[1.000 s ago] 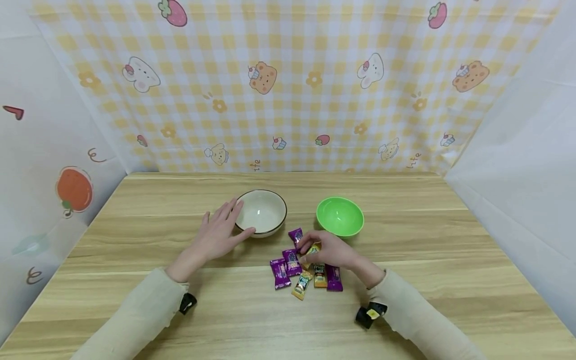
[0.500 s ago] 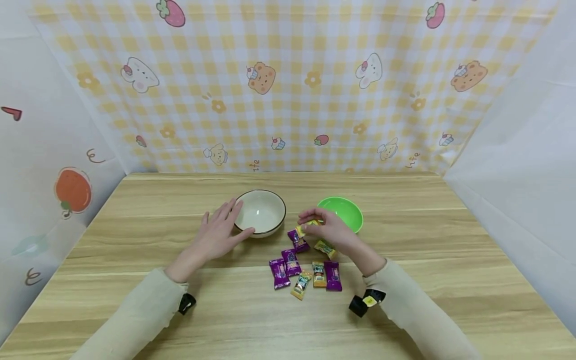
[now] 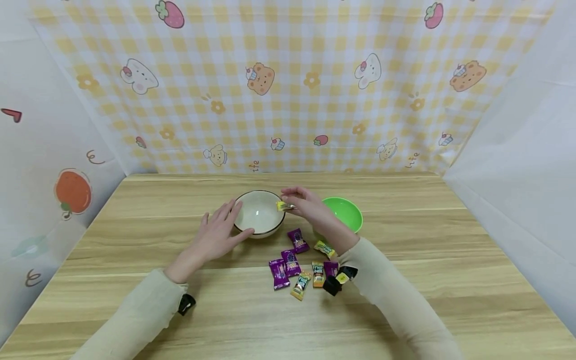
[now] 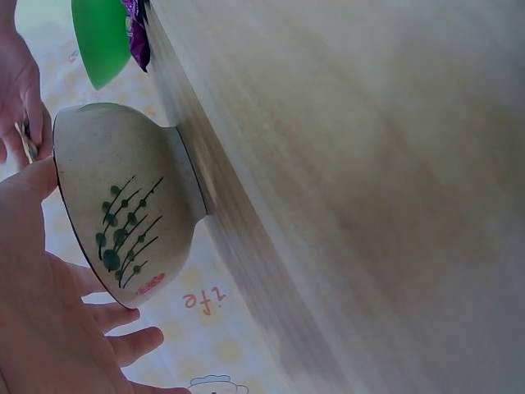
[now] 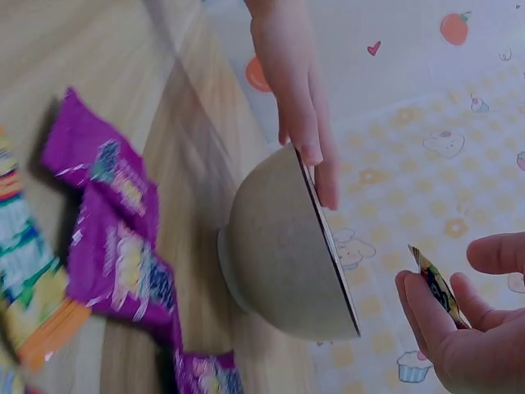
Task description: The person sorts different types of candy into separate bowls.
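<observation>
My right hand (image 3: pixel 305 206) pinches a small yellow candy packet (image 3: pixel 285 206) at the right rim of the white bowl (image 3: pixel 258 216). In the right wrist view the packet (image 5: pixel 439 289) lies between thumb and fingers, apart from the bowl (image 5: pixel 283 254). My left hand (image 3: pixel 217 231) rests on the bowl's left rim with its fingers spread and fairly straight. Seen from the left wrist, the bowl (image 4: pixel 131 197) has a painted green sprig on its outside. Purple candy packets (image 3: pixel 291 263) and yellow fruit candy packets (image 3: pixel 317 274) lie on the table in front of the bowls.
A green bowl (image 3: pixel 345 212) stands right of the white one, partly behind my right hand and wrist. One yellow packet (image 3: pixel 324 248) lies just in front of it. My right wrist's black strap (image 3: pixel 340 280) partly covers a purple packet. A checked cloth (image 3: pixel 288 115) hangs behind the wooden table (image 3: pixel 180 197).
My right hand has picked a yellow packet out of the group, lifted it, and moved it left and away to the white bowl's rim. The left hand has stayed still.
</observation>
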Motion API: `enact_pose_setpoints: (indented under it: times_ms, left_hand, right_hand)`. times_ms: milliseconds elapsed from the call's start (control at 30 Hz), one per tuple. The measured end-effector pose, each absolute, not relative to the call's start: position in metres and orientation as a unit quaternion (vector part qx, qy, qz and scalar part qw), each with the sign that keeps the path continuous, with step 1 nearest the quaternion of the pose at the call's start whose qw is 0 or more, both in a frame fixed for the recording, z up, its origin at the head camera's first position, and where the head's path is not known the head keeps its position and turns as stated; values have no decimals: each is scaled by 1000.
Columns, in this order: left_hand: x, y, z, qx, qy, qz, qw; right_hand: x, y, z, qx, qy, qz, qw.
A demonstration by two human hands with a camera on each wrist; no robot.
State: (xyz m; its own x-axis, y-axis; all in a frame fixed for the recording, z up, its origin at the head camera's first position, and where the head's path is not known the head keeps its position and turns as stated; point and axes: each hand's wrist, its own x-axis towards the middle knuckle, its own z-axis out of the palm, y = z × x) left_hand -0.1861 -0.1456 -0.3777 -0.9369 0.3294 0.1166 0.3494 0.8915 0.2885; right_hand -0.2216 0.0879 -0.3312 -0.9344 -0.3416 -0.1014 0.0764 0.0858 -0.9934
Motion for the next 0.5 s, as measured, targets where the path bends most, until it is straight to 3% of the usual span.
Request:
enact_pose_setpoints:
  times_ms: [333, 500]
  left_hand:
    - [-186, -146, -378, -176, -972, -151, 27]
    - [-186, -146, -377, -178, -971, -155, 33]
  right_hand:
    - [-228, 64, -327, -123, 656, -715, 209]
    - [-225, 68, -328, -134, 659, -711, 206]
